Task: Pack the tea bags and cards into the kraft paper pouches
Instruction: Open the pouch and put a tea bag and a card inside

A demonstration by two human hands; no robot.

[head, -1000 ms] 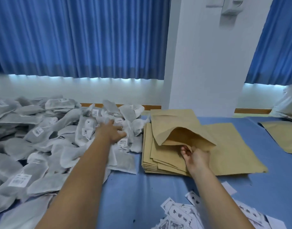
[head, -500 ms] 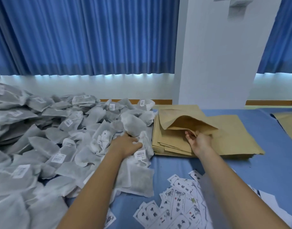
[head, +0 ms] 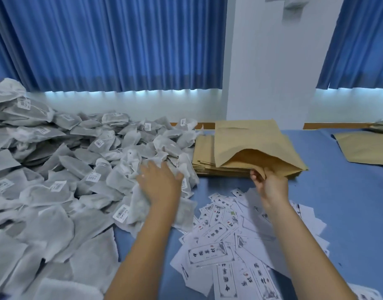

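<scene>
Pouch (head: 246, 144) gapes wider for filling, pinched by right hand (head: 270, 185); left hand (head: 160, 185), fingers (head: 152, 169) flat, has slid nearer over tea bags (head: 77, 169)

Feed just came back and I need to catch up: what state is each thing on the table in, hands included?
top pouch: mouth held open, nothing visible inside.
pouch stack: flat, piled beneath it.
tea bags: loose heap, unpacked.
cards: scattered loose.
right hand: pinches the top pouch's lower lip.
left hand: lies on the tea bags; grip unclear.
curtains: drawn.
</scene>
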